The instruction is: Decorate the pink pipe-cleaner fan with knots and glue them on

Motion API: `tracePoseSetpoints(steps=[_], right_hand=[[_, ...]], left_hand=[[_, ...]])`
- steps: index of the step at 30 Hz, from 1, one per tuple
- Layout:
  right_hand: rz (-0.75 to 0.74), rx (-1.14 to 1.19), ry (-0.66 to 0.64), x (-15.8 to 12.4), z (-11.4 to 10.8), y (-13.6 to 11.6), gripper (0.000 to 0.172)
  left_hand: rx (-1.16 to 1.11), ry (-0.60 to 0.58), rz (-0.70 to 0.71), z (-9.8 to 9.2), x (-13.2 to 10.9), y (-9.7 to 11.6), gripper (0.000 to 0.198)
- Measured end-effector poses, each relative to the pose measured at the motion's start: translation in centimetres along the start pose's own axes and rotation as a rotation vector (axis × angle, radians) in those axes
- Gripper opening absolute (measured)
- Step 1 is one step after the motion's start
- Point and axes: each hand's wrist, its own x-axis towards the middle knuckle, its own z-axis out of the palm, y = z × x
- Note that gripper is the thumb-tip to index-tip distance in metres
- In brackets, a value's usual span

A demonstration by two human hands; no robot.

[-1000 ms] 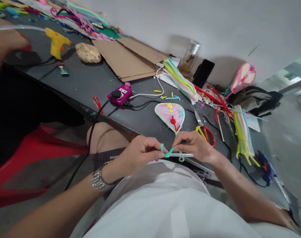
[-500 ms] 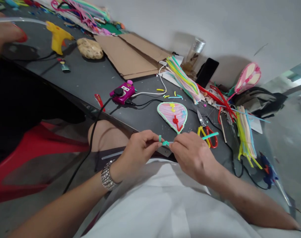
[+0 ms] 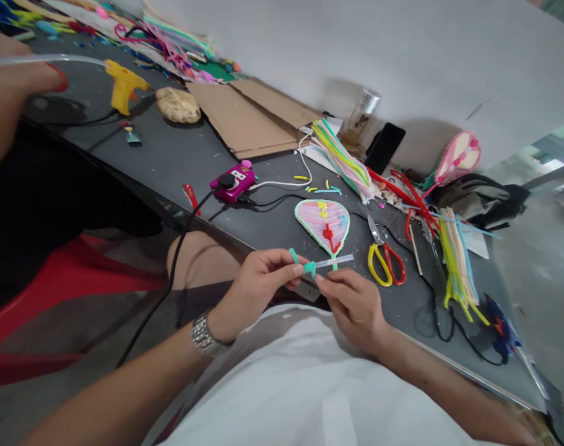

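Two hands work a teal pipe cleaner around a clear plastic straw above the table edge.
Far left, a co-worker's hand grips a clear glue stick running into a yellow glue gun; lettering on the magenta power socket is too small to read. The left hand's fingers clamp the straw; the right hand's fingers sit together just below it, contact unclear, near a heart-shaped pipe-cleaner panel and red-and-yellow scissors.

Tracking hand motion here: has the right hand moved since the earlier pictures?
Yes, the right hand has drawn back from the heart-shaped panel, toward the body.
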Motion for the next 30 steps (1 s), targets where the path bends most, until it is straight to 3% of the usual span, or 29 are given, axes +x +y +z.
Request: tracePoseSetpoints(steps=[3, 6, 9, 13, 17, 24, 30], right_hand=[[0.299, 0.338, -0.025, 0.4, -0.3, 0.9, 0.01], [0.427, 0.491, -0.198, 1.8, -1.6, 1.8, 0.011], [0.331, 0.416, -0.327, 3.6, -3.2, 2.2, 0.012], [0.084, 0.083, -0.438, 5.7, -4.4, 1.1, 0.01], [-0.076, -0.124, -0.442, 6.3, -4.2, -0.8, 0.017], [-0.215, -0.391, -0.273, 3.7, -1.9, -1.6, 0.022], [-0.298, -0.502, -0.114, 1.5, -0.2, -0.6, 0.008]], left_hand=[[0.017, -0.108, -0.011, -0.4, -0.2, 0.3, 0.02], [0.222, -0.214, 0.047, -0.7, -0.6, 1.0, 0.017], [0.48, -0.248, 0.154, -1.0, -0.8, 1.5, 0.014], [0.72, -0.243, 0.287, -1.2, -0.9, 1.4, 0.015], [0.821, -0.118, 0.349, -1.1, -0.8, 0.8, 0.017], [0.639, 0.117, 0.352, -1.0, -0.5, 0.4, 0.014], [0.275, 0.159, 0.125, -0.4, -0.5, 0.3, 0.013]])
